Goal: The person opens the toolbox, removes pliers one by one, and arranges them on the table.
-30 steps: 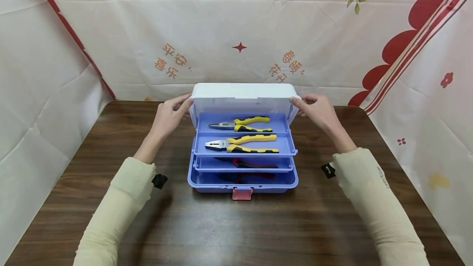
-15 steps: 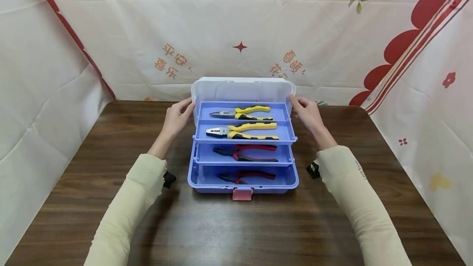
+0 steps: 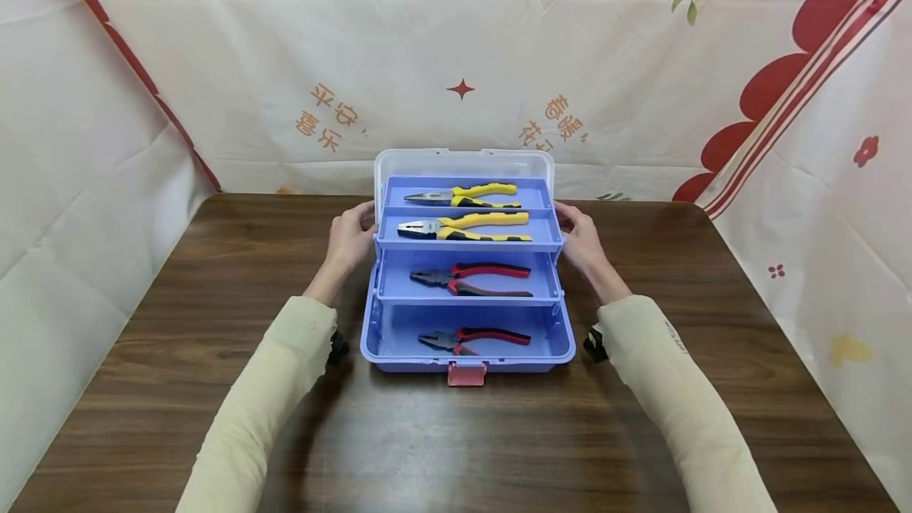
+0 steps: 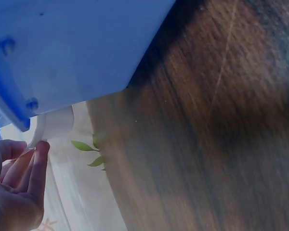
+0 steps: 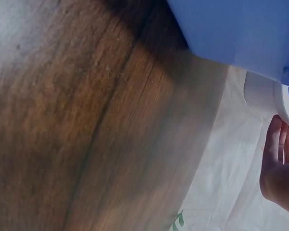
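A blue toolbox (image 3: 420,365) stands unfolded at mid-table, its translucent white lid (image 3: 463,161) tipped up at the back. My left hand (image 3: 347,237) pinches the lid's left edge between thumb and fingers, as the left wrist view shows. On the other side my right hand (image 3: 580,242) holds the right edge, its thumb partly cut off in the right wrist view. Yellow-handled needle-nose pliers (image 3: 492,190) and combination pliers (image 3: 419,229) lie in the top tray. Red-and-black pliers (image 3: 492,267) rest in the middle tray (image 3: 392,287). Another red-handled pair of pliers (image 3: 495,334) lies in the bottom.
A pink latch (image 3: 466,374) hangs at the box's front. The dark wooden table (image 3: 456,450) extends around it on every side. Behind the table hangs a printed white cloth (image 3: 399,46), close to the raised lid.
The lid has swung up and back with both hands on its edges. The trays have risen and spread, exposing the red-and-black pliers below. Both hands have come lower and closer together.
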`<state>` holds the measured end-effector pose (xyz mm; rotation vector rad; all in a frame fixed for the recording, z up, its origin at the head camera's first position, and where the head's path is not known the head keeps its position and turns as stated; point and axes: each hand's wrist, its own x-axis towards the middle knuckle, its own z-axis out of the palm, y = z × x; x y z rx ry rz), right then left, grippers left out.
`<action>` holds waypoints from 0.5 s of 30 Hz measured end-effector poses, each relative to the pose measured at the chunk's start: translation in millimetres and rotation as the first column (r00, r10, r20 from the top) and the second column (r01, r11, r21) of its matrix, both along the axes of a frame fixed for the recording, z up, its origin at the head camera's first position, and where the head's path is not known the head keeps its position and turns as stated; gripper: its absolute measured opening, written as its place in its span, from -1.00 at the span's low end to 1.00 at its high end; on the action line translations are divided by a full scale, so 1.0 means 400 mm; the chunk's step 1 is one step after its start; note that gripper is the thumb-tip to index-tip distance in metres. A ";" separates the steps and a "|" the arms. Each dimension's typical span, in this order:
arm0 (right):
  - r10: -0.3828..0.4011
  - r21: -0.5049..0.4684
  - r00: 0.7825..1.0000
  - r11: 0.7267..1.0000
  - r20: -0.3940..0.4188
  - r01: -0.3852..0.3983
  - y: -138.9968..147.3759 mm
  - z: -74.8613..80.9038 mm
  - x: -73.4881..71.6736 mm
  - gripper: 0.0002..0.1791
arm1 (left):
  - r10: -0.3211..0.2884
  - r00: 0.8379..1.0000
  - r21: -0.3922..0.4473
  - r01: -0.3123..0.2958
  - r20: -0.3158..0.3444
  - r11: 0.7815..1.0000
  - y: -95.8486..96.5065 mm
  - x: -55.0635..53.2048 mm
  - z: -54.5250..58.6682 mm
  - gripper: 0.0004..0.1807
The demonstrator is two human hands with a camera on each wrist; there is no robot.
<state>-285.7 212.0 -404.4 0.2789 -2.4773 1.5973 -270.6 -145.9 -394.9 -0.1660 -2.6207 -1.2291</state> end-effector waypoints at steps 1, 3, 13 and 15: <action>0.004 0.009 1.000 1.000 -0.005 -0.004 0.000 -0.001 -0.003 -0.53 | 0.009 1.000 -0.009 -0.009 0.006 1.000 0.001 -0.002 0.000 -0.61; 0.007 0.008 1.000 1.000 0.002 -0.007 0.000 -0.003 -0.009 -0.53 | 0.020 1.000 -0.025 -0.020 0.020 1.000 0.003 -0.006 -0.001 -0.62; 0.040 -0.005 0.990 0.999 0.137 -0.040 0.003 -0.015 -0.025 -0.54 | 0.020 0.993 -0.019 -0.018 0.114 1.000 0.000 -0.019 -0.021 -0.65; 0.053 0.000 0.984 0.999 0.170 -0.054 0.004 -0.012 -0.025 -0.55 | 0.023 0.991 -0.022 -0.021 0.134 1.000 -0.001 -0.021 -0.024 -0.65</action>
